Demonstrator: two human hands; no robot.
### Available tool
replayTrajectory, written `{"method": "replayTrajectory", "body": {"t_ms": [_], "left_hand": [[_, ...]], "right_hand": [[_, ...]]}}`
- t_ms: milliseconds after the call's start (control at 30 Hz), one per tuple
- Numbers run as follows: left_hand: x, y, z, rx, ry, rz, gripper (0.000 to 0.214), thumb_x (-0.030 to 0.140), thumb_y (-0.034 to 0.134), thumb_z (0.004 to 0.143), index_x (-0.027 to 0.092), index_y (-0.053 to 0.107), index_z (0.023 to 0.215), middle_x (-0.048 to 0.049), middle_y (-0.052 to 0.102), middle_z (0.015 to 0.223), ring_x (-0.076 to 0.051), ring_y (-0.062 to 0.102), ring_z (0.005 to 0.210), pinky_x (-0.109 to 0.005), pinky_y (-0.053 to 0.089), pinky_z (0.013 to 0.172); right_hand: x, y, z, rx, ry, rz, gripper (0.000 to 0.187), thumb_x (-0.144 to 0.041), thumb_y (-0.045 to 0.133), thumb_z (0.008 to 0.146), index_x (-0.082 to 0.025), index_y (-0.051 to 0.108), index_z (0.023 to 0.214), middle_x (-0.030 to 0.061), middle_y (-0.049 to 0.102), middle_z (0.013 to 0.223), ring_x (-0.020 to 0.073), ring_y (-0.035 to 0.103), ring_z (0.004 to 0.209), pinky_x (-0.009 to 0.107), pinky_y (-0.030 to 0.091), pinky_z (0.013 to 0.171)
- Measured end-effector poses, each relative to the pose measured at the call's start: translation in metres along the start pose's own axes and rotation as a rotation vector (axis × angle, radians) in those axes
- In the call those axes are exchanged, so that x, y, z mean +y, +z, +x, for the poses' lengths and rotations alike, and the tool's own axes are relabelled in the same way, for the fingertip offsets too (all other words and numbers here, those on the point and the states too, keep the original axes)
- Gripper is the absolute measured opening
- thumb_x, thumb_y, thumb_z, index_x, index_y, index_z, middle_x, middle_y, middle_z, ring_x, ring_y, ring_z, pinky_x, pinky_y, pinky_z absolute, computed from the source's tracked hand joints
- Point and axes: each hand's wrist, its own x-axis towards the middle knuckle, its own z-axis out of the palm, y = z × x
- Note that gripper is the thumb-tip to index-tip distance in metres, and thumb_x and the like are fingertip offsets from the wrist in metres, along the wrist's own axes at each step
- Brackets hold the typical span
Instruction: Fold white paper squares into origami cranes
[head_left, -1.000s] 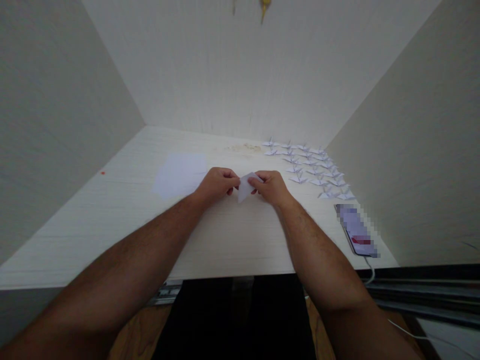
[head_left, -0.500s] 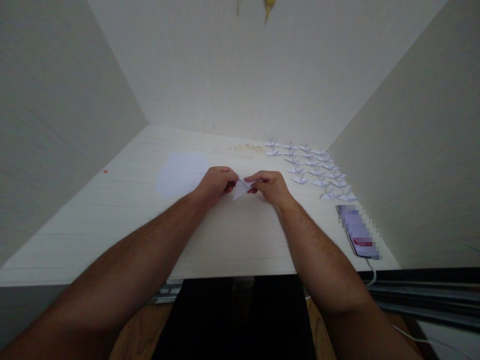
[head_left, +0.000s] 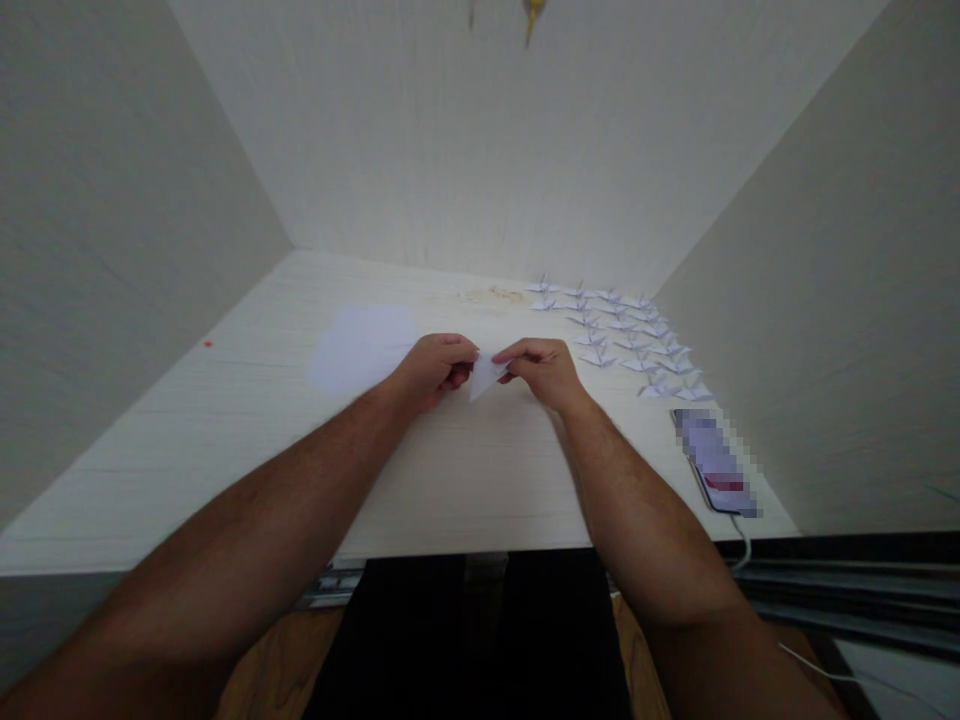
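A small folded piece of white paper is held just above the pale wooden desk near its middle. My left hand pinches its left side with curled fingers. My right hand pinches its upper right edge between thumb and fingertips. The paper forms a triangular shape pointing down and left. Part of it is hidden behind my fingers.
A flat white sheet lies to the left of my hands. Several folded paper cranes stand in rows at the back right. A phone with a cable lies at the right front edge. Walls enclose the desk on three sides.
The paper has been folded flatter and narrower between my fingers. Both hands stayed in nearly the same place, the right fingers shifting slightly over the paper's top edge.
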Motion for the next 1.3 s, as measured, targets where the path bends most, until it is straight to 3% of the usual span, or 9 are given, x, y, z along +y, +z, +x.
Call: {"method": "replayTrajectory", "body": {"t_ms": [133,400,1067,1233,1300], "left_hand": [[0.0005,0.0011,-0.0015,-0.072,-0.022,-0.009,0.018,0.028,0.071,0.063,0.015,0.058,0.061,0.0029,0.049,0.047,-0.006,0.038,0.039,-0.021,0.018,0.037],[-0.0025,0.0019,-0.0009,-0.013,0.002,0.071,0.016,0.025,0.076,0.062,0.016,0.063,0.063,0.0052,0.045,0.042,-0.005,0.035,0.039,-0.022,0.020,0.041],[-0.0057,-0.0002,0.0028,0.028,0.042,0.170,0.015,0.026,0.072,0.064,0.016,0.062,0.061,0.0054,0.046,0.043,-0.006,0.036,0.040,-0.022,0.023,0.043],[-0.0051,-0.0013,0.0018,0.029,0.125,0.338,0.019,0.032,0.074,0.064,0.016,0.064,0.064,0.0047,0.052,0.048,-0.007,0.040,0.044,-0.021,0.027,0.045],[-0.0050,-0.0012,0.0011,0.018,0.174,0.437,0.021,0.034,0.074,0.064,0.015,0.066,0.066,0.0028,0.058,0.054,-0.007,0.044,0.048,-0.021,0.030,0.048]], "right_hand": [[-0.0014,-0.0022,-0.0010,0.001,-0.002,0.003,0.016,-0.018,0.064,0.063,-0.019,0.077,0.072,-0.0005,0.071,0.062,0.0118,0.066,0.055,0.024,0.054,0.055],[-0.0071,-0.0006,-0.0044,-0.042,0.036,-0.038,0.018,-0.030,0.075,0.066,-0.016,0.076,0.076,0.0014,0.070,0.062,0.0131,0.066,0.056,0.025,0.054,0.056],[-0.0027,0.0030,-0.0036,-0.049,0.070,-0.077,0.019,-0.027,0.073,0.064,-0.016,0.074,0.080,-0.0003,0.068,0.059,0.0124,0.065,0.056,0.024,0.054,0.056],[-0.0062,0.0019,-0.0029,-0.059,0.072,0.006,0.037,-0.029,0.074,0.064,-0.019,0.071,0.100,-0.0032,0.069,0.065,0.0109,0.064,0.058,0.024,0.054,0.057],[-0.0070,0.0018,-0.0022,-0.035,0.105,-0.029,0.032,-0.031,0.073,0.066,-0.019,0.071,0.095,-0.0031,0.067,0.064,0.0106,0.062,0.057,0.024,0.054,0.056]]}}
